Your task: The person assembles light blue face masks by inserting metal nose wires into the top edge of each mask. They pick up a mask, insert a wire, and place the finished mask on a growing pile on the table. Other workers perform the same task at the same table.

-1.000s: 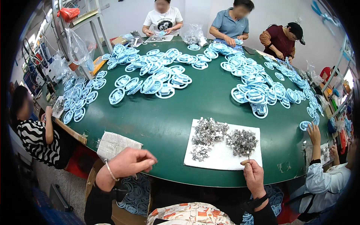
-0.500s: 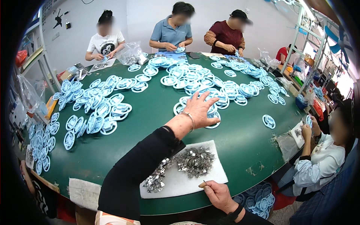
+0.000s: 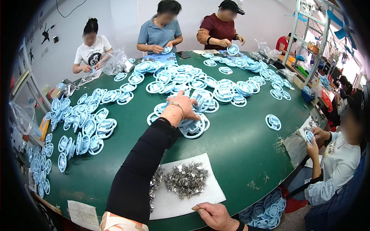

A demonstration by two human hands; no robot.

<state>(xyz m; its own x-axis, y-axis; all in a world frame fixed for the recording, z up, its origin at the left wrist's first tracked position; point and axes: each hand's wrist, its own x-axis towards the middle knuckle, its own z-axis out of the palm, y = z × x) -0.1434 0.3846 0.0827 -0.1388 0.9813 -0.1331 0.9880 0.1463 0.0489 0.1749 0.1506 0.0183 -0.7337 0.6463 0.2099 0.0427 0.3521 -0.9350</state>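
Many rings: blue and white plastic rings [image 3: 192, 127] heaped near the middle of the round green table [image 3: 239, 154], more spread in piles toward the far and left edges.
Left hand: reaching far across the table, left hand [image 3: 184, 106] lying palm down on the middle pile, fingers curled over the rings, bracelet on the wrist; cannot tell whether any ring is actually clasped.
Left arm: black sleeve [image 3: 138, 173] stretched over the near edge, crossing the left part of the white sheet.
Right hand: right hand [image 3: 214, 215] at the near rim, just below the white sheet, fingers drawn together, thumb and forefinger pinching a small brownish piece [image 3: 195, 207].
White sheet: flat white sheet [image 3: 185, 192] on the near side, bearing a heap of small metal clips [image 3: 185, 179].
Lone ring: single ring [image 3: 273, 122] lying apart to the right.
Co-workers: three people on the far side, each handling a ring; another person [image 3: 335, 161] seated at right, holding a ring in both hands.
Surroundings: clear plastic bag [image 3: 115, 61] on the far left of the table; metal shelving [image 3: 308, 34] at upper right.
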